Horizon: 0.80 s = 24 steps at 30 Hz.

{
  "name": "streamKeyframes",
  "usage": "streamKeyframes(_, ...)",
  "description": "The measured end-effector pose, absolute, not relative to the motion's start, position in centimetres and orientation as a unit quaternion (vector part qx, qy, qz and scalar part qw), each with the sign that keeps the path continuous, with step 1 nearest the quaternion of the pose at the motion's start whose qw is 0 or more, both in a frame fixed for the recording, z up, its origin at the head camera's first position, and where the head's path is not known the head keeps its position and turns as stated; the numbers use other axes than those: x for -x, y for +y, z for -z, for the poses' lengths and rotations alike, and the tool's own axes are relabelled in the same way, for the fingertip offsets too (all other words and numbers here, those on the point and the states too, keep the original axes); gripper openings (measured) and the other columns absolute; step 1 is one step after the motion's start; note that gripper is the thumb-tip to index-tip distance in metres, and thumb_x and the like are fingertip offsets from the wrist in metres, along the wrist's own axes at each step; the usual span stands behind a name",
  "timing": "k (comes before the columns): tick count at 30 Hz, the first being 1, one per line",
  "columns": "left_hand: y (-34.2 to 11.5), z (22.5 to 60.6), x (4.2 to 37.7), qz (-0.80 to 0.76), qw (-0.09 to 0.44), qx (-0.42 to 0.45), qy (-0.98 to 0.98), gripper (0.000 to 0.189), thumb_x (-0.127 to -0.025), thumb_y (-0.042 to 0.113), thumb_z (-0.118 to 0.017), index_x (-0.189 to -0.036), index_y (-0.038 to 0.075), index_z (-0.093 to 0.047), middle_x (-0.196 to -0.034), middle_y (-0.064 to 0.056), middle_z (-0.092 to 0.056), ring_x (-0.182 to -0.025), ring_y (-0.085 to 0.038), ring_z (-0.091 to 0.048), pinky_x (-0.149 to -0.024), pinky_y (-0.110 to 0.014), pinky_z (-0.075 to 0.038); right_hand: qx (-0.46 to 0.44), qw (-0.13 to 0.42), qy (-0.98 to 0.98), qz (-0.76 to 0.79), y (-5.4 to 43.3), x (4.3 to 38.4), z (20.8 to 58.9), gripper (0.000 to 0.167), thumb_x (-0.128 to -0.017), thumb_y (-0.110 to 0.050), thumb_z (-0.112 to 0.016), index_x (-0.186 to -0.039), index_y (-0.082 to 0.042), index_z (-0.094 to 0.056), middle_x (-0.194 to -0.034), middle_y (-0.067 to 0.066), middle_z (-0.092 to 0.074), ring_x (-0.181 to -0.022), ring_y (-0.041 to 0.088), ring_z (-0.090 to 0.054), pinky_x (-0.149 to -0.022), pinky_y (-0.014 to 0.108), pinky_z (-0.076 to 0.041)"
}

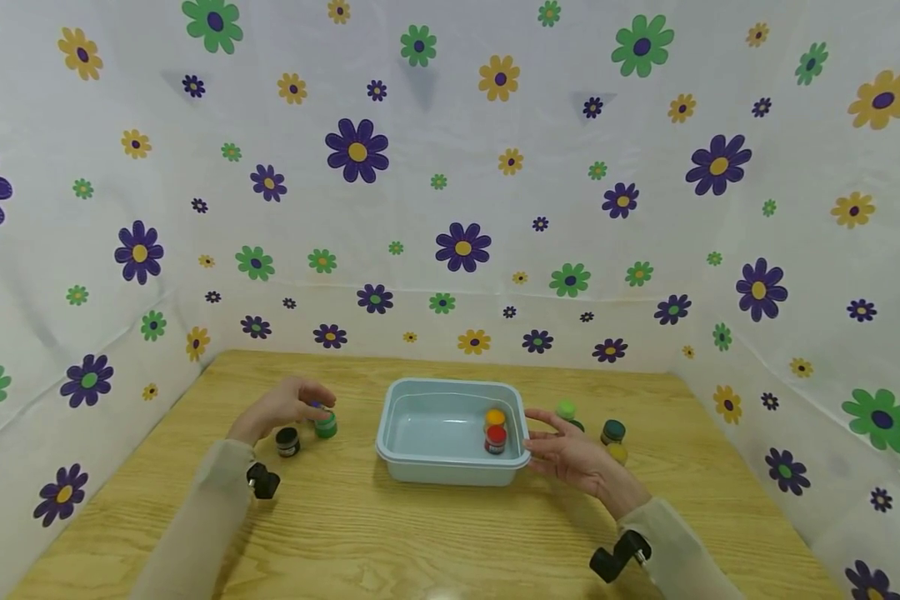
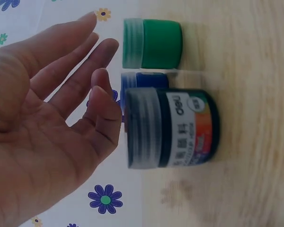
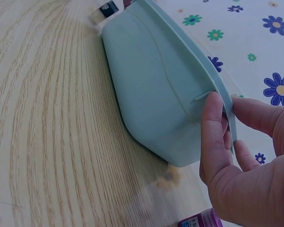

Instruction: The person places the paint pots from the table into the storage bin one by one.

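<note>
Black jar point(image 1: 288, 442) near left hand point(image 1: 292, 402); 2 jars point(image 1: 497, 440) in tub point(image 1: 450, 473); sheet point(image 1: 457, 133) behind.

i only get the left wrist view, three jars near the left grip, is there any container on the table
Observer: Yes, the head view shows a pale blue tub there.

Operator: anything in it

Observer: A red jar and an orange jar are inside, both toward its right end.

Operator: is anything holding it

Observer: Yes, the right grip holds the tub's right end by the rim.
</note>
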<state>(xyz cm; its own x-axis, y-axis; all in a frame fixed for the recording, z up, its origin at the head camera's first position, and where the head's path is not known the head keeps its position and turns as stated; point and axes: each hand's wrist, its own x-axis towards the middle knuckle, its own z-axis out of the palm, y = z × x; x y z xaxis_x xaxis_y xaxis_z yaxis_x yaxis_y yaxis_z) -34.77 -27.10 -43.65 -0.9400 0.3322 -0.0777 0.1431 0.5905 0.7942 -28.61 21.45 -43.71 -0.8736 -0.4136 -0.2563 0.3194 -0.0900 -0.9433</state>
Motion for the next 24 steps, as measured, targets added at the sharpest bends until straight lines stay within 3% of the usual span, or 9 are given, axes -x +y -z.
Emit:
streamKeyframes(9,-27.2,44.2,34.7,-0.408,0.106,-0.14,0.896,0.041,-0.086,0.013,-0.075,-0.122,-0.002,-0.064,-0.116,-0.012,-0.069,-0.104,-0.023,-0.063,-0.094,-0.045,-0.053,0.037,0.25,0.621,0.742,21.4,28.6,43.7,0.068,-0.096,-0.002,-0.059,-0.153,-0.009,-0.021,-0.126,0.013,-0.059,-0.091,0.014,-0.067,-0.085,0.029,-0.059)
streamKeyframes(24,-27.4,44.8,34.6,-0.385,0.096,-0.178,0.901,0.035,-0.087,0.016,-0.075,-0.116,-0.003,-0.067,-0.109,-0.014,-0.071,-0.101,-0.027,-0.066,-0.093,-0.046,-0.055,0.034,0.249,0.622,0.742,21.5,28.7,43.9,0.07,-0.096,-0.002,-0.059,-0.153,-0.009,-0.021,-0.126,0.013,-0.058,-0.089,0.013,-0.068,-0.083,0.028,-0.06)
